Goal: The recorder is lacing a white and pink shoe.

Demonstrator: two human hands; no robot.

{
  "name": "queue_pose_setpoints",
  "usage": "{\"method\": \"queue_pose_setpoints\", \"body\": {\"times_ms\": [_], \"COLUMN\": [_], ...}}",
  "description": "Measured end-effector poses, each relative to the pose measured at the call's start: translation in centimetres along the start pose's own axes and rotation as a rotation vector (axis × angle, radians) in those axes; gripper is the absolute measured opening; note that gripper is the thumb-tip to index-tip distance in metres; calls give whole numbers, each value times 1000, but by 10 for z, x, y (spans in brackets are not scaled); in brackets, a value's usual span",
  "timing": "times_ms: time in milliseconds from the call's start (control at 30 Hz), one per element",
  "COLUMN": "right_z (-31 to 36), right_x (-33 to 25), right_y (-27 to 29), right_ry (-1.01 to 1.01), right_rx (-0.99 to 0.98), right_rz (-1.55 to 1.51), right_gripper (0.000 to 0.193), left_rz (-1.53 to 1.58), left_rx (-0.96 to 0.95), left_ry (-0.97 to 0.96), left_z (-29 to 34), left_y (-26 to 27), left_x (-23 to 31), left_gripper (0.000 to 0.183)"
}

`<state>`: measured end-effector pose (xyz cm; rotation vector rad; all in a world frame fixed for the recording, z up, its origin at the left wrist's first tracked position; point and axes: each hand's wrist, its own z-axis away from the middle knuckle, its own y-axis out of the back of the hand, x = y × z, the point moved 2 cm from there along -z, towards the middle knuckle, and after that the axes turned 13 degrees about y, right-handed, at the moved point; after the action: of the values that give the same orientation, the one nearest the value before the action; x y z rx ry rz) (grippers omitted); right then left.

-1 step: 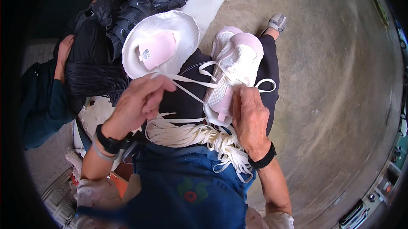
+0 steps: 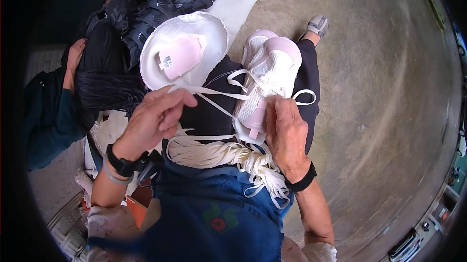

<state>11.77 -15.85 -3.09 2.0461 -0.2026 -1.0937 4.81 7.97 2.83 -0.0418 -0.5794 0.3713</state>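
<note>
A pair of white and pale pink sneakers point(image 2: 279, 65) lies on my lap, one partly over the other. White laces run across the nearer shoe's eyelets. My left hand point(image 2: 163, 111) pinches a white shoelace point(image 2: 209, 90), drawn out to the left of the shoe. Against the shoe's opening side, my right hand point(image 2: 286, 130) is closed with its fingertips at the lacing; what they grip is hidden behind the knuckles. To the right of it a loop of lace point(image 2: 305, 97) sticks out. A thick bundle of cream laces point(image 2: 214, 154) rests across my lap, below the shoes.
A white bowl-shaped holder point(image 2: 214, 33) with a pink insole point(image 2: 182, 55) inside stands beyond my left hand. Black shoes point(image 2: 155, 14) are piled at the far left, near hanging black laces point(image 2: 109, 87). Another person's hand point(image 2: 75, 55) is at the left.
My left hand has shifted slightly left and its wrist has turned a little, the lace still in its fingers. My right hand and the shoes look the same.
</note>
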Motion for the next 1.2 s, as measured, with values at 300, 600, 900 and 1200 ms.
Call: {"method": "queue_pose_setpoints", "body": {"times_ms": [300, 600, 900, 1200], "right_z": [3, 29, 49, 49], "right_x": [-4, -16, -19, -18], "right_y": [1, -1, 2, 8], "right_ry": [52, 57, -51, -50], "right_rx": [-12, -33, -73, -30], "right_rz": [48, 82, -104, -130], "right_gripper": [19, 38, 42, 37], "left_rz": [-405, -842, -439, -95], "left_rx": [-95, 56, 142, 107], "left_ry": [-234, -270, -14, -252], "left_z": [-18, -32, -13, 6], "left_y": [-26, -55, -31, 1], "left_x": [-15, -10, -23, -22], "left_gripper": [30, 31, 36, 38]}}
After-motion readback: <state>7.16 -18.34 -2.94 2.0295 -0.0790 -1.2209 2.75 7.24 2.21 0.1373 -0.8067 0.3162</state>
